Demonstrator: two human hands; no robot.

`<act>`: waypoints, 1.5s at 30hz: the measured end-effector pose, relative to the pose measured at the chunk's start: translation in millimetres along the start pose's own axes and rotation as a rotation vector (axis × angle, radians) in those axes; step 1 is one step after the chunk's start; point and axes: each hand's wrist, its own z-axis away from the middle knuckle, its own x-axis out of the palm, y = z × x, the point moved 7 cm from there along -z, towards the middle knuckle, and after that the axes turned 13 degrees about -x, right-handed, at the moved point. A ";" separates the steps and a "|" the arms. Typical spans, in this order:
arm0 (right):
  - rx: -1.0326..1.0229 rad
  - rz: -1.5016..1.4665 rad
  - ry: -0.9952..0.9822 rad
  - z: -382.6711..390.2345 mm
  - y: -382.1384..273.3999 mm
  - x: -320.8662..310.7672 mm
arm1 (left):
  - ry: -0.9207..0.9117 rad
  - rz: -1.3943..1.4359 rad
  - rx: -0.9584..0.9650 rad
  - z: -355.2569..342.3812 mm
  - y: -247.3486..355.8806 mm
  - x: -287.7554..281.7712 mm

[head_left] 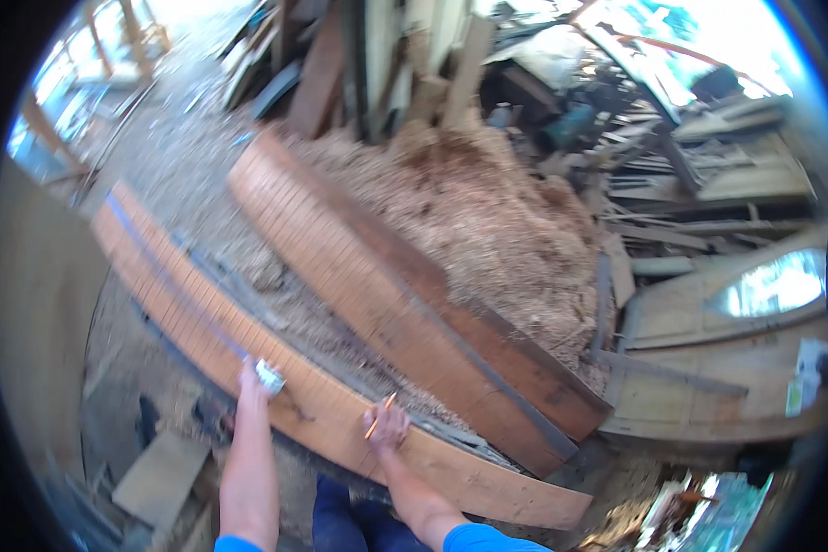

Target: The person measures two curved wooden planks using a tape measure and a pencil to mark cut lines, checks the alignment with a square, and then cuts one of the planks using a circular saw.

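Observation:
A long reddish-brown plank [501, 480] lies slantwise in front of me, with many thin dark lines across its left part. My left hand [249, 375] is closed around a silver-white tape measure [270, 378] held over the plank. Its bluish blade [150, 250] stretches along the board to the far left end. My right hand [389, 430] rests on the plank to the right of the tape measure, with an orange pencil [391, 400] between its fingers. The pencil's tip is too small to make out.
Beyond it lies a second lined plank [340, 262], with a darker board [515, 368] along its far side. Behind are a heap of wood shavings [488, 221] and upright boards [368, 64]. Wooden panels [708, 386] lie at right; a board offcut [161, 478] is at lower left.

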 end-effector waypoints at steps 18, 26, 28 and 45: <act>0.036 0.030 0.113 16.6 9.8 -14.0 | -0.134 -0.500 0.466 178.5 -17.3 -60.8; 0.029 -0.359 0.028 22.7 84.2 -73.3 | -0.125 -0.855 0.238 232.8 -164.1 -140.8; 0.226 -0.650 -0.127 47.9 23.2 -111.4 | 0.247 -1.135 0.410 228.8 -153.9 -246.0; 0.032 -0.518 -0.805 398.7 114.7 -190.4 | 0.361 -1.029 1.204 551.1 -117.2 -297.0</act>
